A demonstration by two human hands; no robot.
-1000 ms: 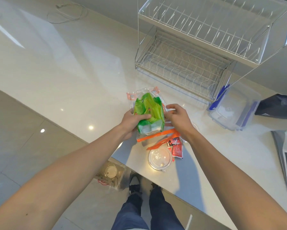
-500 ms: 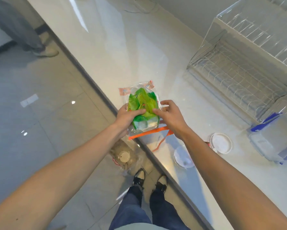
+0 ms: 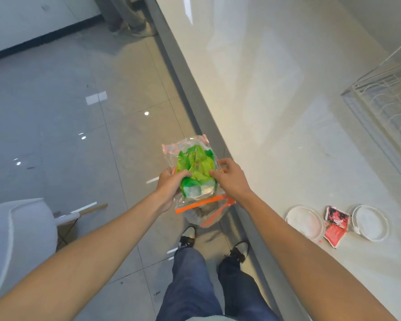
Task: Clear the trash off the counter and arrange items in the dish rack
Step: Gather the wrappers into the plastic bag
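Both hands hold a bundle of plastic trash (image 3: 196,172): a green wrapper inside clear bags with orange zip strips. It hangs over the floor, just left of the counter edge. My left hand (image 3: 170,188) grips its left side and my right hand (image 3: 230,179) pinches its right side. On the counter (image 3: 276,100) lie two round white lids (image 3: 305,222) (image 3: 371,225) with red sauce packets (image 3: 336,224) between them. A corner of the wire dish rack (image 3: 389,107) shows at the right edge.
A clear bag with brownish contents (image 3: 204,213) sits on the floor below the bundle, near my shoes. A white chair (image 3: 18,232) stands at the left. Another person's feet (image 3: 130,26) are at the top by the counter's end.
I have turned left and carried the bundle off the counter, out over the floor. The lids and red packets stay on the counter, now off to the right.
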